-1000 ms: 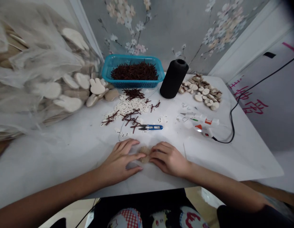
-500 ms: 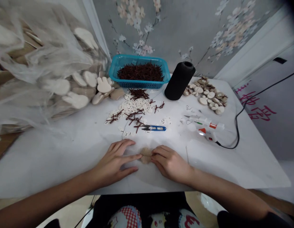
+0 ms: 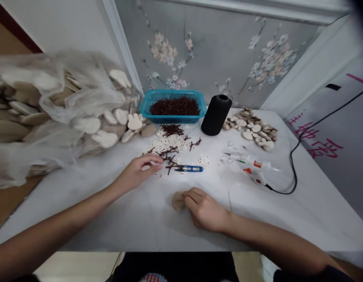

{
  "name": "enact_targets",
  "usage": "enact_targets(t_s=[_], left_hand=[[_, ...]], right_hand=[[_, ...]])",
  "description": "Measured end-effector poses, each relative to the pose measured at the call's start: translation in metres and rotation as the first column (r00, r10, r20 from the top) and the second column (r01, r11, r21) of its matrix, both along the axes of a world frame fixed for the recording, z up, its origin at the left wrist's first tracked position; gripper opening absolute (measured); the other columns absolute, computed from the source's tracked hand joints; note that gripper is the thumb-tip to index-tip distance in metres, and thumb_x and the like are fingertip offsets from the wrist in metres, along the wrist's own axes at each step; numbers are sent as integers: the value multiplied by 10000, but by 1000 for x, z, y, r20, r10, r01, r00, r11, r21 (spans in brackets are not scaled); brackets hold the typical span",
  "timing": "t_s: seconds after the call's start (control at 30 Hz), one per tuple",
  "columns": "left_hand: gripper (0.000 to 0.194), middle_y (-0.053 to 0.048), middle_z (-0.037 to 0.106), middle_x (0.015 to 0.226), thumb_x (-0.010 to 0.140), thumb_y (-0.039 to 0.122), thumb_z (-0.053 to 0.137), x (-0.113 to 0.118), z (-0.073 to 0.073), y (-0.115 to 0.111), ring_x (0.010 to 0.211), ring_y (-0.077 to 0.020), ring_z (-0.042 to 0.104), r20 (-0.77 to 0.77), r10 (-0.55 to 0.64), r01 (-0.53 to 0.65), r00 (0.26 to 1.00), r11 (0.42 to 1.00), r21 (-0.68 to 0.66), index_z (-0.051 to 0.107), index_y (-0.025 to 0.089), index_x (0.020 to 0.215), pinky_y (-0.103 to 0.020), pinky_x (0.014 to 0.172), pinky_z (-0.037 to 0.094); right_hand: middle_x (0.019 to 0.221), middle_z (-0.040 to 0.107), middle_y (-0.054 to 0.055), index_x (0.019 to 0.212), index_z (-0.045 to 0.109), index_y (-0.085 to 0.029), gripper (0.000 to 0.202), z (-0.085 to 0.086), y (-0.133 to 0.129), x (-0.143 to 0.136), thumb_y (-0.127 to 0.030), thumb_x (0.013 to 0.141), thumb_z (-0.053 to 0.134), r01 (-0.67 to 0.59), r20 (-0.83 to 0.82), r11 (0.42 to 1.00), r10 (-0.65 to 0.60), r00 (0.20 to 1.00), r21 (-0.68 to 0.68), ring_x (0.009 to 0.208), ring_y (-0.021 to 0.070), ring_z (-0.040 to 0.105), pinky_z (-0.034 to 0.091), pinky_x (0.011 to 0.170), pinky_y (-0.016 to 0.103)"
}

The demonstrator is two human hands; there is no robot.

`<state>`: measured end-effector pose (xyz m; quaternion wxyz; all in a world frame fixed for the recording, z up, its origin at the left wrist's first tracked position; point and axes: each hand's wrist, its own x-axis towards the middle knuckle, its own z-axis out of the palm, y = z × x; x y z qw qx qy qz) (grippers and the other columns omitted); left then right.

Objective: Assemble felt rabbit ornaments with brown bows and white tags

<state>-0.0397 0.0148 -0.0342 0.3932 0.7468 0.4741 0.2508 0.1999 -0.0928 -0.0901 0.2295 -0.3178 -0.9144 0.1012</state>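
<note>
My right hand (image 3: 205,207) is closed, its fingertips pinching the right edge of a small beige fabric piece (image 3: 178,201) on the table. Part of that piece is hidden behind the fingers. My left hand (image 3: 140,169) is farther up the table, thumb and fingers curved with a small gap at the tips. Those tips are beside several dark brown string bows (image 3: 170,159). Blue-handled thread snips (image 3: 189,168) lie just right of the bows. Small white printed tags (image 3: 166,143) are heaped behind them, with more brown bows (image 3: 171,129) on top.
A blue basket (image 3: 173,116) full of brown bows stands against the wall, beside a black thread cone (image 3: 216,115). At right are a pile of beige and white pieces (image 3: 254,129) and a corded glue gun (image 3: 259,179). A clear bag (image 3: 81,98) of bunny-shaped pieces fills the left.
My left hand has left the beige piece and moved up to the brown bows. My right hand keeps its pinch on the piece. The camera view has tilted up.
</note>
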Motion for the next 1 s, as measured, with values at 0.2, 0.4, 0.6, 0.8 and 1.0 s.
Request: enact_targets(t_s=[0.2, 0.4, 0.6, 0.8, 1.0], left_hand=[[376, -114, 658, 1180, 878, 371, 529, 95, 4, 77, 1077, -221, 611, 54, 16, -19, 998, 997, 69, 629, 127, 1145, -343, 956, 462], [374, -197, 632, 1187, 812, 154, 534, 163, -15, 146, 1139, -288, 569, -103, 30, -9, 994, 981, 195, 599, 33, 1160, -365, 987, 400], [326, -99, 707, 872, 885, 252, 393, 148, -4, 152, 821, -214, 638, -236, 10, 51, 972, 966, 255, 667, 78, 918, -280, 751, 468], [310, -74, 690, 818, 909, 228, 351, 122, 6, 100, 794, -209, 636, -444, -47, 208, 895, 924, 320, 645, 143, 958, -293, 759, 450], [284, -73, 663, 653, 834, 129, 436, 114, 1, 32, 647, -250, 648, -629, -179, 425, 757, 866, 265, 639, 172, 1028, -326, 653, 466]], right_hand=[[819, 605, 66, 815, 474, -191, 134, 18, 4, 13, -95, 876, 402, 104, -292, 967, -172, 941, -233, 769, 178, 548, 495, 678, 299], [865, 624, 63, 803, 464, -205, 132, 33, 13, 26, -77, 837, 459, 199, -483, 950, -296, 824, -242, 804, 164, 589, 502, 714, 283], [839, 619, 42, 801, 460, -210, 131, 37, 22, 43, -82, 827, 472, 213, -517, 934, -339, 786, -288, 785, 160, 593, 485, 697, 269], [772, 586, 28, 765, 420, -212, 144, 39, 22, 52, -105, 860, 433, 201, -472, 930, -332, 817, -307, 679, 143, 559, 453, 622, 246], [837, 622, 53, 792, 445, -218, 106, 40, 29, 62, -153, 877, 444, 379, -446, 903, -430, 785, -203, 786, 185, 616, 471, 664, 281]])
